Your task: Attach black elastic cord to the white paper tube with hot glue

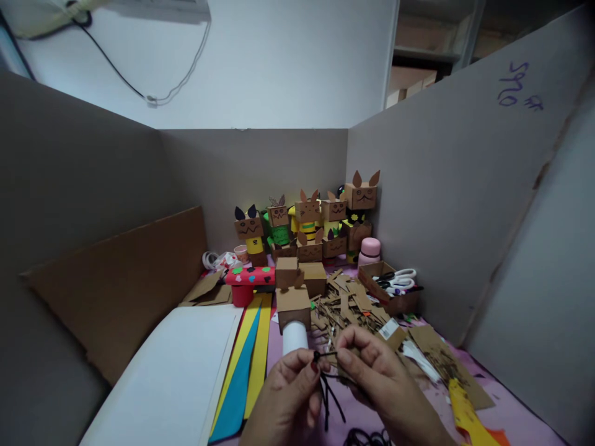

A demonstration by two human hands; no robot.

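Observation:
Close in front of me, both hands work on a thin black cord (328,396) with a small knot at its left end and loose ends hanging down. My left hand (290,393) pinches the cord at the knot between thumb and fingertips. The fingers of my right hand (381,384) are closed on the other stretch of the cord; a small brown piece, perhaps cardboard, shows partly behind them. Below, at the bottom edge, lies a coil of black cord (367,438). Just beyond my hands, a white paper tube (294,337) is joined to a small cardboard box (292,306).
White sheets (162,371) and yellow and blue paper (239,378) lie left. Cardboard scraps (341,303) cover the middle right, beside a box of scissors (390,291). Cardboard cat figures (307,214) stand at the back near a pink bottle (370,251). Grey partitions (418,204) enclose the table.

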